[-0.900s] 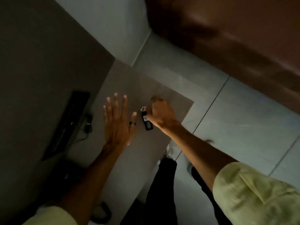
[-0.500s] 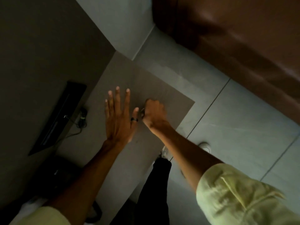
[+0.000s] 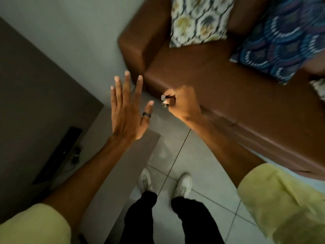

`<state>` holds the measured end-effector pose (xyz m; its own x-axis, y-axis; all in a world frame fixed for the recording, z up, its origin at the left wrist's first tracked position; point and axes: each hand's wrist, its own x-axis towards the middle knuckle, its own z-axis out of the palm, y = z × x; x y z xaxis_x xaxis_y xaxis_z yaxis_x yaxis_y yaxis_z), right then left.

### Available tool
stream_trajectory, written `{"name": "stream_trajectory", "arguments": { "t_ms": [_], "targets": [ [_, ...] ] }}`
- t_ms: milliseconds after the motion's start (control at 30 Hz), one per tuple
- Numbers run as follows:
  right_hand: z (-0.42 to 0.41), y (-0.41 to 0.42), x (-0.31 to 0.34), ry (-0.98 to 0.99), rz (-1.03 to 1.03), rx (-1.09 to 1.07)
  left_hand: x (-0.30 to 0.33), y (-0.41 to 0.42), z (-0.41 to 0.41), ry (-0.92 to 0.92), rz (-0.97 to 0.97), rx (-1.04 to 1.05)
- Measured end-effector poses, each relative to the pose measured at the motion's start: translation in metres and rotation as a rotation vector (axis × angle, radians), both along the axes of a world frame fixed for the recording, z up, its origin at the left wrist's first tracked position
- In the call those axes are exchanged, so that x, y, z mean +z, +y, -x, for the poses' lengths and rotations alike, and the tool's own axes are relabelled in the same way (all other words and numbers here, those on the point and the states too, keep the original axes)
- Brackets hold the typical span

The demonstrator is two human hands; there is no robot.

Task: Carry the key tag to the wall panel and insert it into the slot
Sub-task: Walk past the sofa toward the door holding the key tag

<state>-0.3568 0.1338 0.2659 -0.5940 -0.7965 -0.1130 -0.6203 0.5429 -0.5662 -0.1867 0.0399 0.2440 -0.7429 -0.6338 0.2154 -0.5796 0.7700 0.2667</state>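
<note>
My right hand (image 3: 182,103) is closed in a fist around the key tag (image 3: 164,99); only small metal keys poke out at its left side, and the tag's dark body is hidden inside the fist. It hovers in front of the brown sofa's edge. My left hand (image 3: 127,110) is held out flat with fingers spread, a dark ring on the thumb, holding nothing, just left of the right fist. No wall panel or slot shows in this view.
A brown leather sofa (image 3: 237,85) with patterned cushions (image 3: 198,20) fills the upper right. A dark flat device (image 3: 59,152) with cables lies on the grey-brown surface (image 3: 123,164) at left. Tiled floor (image 3: 207,173) and my white shoes (image 3: 183,184) are below.
The view has swung right and brightened, bringing the sofa into sight. The dangling black tag seen a second ago is enclosed in my right fist. Both hands keep their side-by-side pose.
</note>
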Motion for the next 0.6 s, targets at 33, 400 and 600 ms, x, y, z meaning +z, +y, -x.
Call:
{"name": "stream_trajectory", "arguments": {
  "t_ms": [33, 400, 600],
  "targets": [
    [0.014, 0.006, 0.030, 0.024, 0.050, -0.018, 0.027, 0.001, 0.018, 0.052, 0.014, -0.012],
    [0.085, 0.085, 0.337, 0.206, 0.350, -0.232, 0.288, 0.019, 0.158, 0.540, 0.292, -0.267],
    [0.099, 0.144, 0.459, 0.206, 0.450, -0.344, 0.392, 0.038, 0.187, 0.622, 0.451, -0.423]
  ]
}}
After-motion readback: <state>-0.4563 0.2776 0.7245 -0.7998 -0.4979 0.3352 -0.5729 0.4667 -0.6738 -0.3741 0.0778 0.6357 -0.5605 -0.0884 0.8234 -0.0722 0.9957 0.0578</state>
